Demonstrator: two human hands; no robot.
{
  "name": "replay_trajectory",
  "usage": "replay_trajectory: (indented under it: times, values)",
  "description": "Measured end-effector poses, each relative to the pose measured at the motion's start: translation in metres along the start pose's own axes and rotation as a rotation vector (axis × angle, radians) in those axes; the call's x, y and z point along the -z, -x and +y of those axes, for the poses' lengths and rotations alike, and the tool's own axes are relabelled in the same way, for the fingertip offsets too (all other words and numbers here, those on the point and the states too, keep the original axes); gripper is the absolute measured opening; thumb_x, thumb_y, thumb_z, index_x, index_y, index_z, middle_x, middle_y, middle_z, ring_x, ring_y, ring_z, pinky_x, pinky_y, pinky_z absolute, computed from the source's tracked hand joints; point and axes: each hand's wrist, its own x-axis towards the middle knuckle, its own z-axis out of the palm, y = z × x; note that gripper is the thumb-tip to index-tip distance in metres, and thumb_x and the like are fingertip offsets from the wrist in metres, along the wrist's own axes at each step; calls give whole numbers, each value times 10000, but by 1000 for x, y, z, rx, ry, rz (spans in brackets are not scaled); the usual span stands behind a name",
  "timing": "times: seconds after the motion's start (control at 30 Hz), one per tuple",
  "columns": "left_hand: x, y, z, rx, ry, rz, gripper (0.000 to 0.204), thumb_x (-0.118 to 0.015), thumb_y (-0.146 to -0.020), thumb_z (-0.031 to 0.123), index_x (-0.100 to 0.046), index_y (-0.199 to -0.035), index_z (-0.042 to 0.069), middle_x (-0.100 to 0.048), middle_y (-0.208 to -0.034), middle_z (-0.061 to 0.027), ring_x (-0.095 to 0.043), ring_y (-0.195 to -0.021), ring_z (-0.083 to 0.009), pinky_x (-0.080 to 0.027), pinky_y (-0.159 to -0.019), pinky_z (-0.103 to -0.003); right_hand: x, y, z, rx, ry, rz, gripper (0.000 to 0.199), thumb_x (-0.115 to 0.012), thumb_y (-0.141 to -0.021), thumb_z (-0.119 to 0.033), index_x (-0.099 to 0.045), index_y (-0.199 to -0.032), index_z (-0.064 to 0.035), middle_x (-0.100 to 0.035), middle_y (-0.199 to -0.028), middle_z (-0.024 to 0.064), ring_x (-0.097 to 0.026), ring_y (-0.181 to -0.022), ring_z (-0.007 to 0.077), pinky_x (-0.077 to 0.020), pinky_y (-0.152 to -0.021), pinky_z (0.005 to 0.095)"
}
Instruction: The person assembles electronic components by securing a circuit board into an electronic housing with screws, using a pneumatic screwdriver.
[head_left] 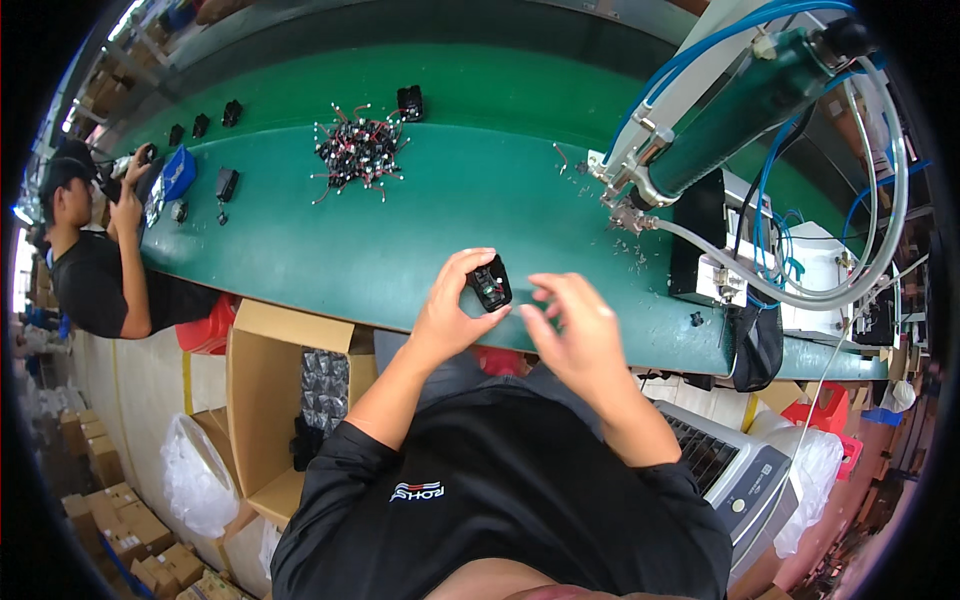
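Note:
My left hand [448, 308] grips a small black plastic housing [491, 285] between thumb and fingers, just above the front edge of the green workbench [270, 240]. The housing is tilted with its hollow side showing, and a small greenish part sits inside it. Just to its right is my right hand [582, 335], slightly blurred. Its thumb and fingers are apart, apparently with nothing between them. Farther back on the bench lies a heap of small black parts with red and black wires [358, 150].
A green cylinder on a dispensing machine [740, 115] with blue and clear hoses overhangs the right side. A co-worker [85, 240] works at the far left. An open cardboard box [265, 400] stands below the front edge, and a grey appliance [735, 480] at lower right.

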Motion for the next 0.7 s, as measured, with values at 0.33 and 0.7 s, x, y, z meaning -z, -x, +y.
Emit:
replay_trajectory:
  times: [0.33, 0.7]
  values:
    - [-8, -29, -19, -134, -180, -108, 620, -930, -654, 171, -611, -1179, 94, -627, -1310, -106, -587, -1228, -297, -424, -1043, -413, 85, -120, -24, 301, -583, 546, 640, -706, -971, -295, -406, -1427, 40, -548, -1341, 199, -602, -1149, 248, -499, -970, 353]
    - [-9, -23, -20, -168, -232, -110, 381, -945, -620, 299, -701, -849, 116, -633, -1279, -59, -646, -1036, -206, -391, -935, -366, 53, -118, -33, 360, -825, 394, 646, -342, -1082, -541, -485, -1282, 56, -613, -833, 109, -661, -791, 206, -525, -750, 331]
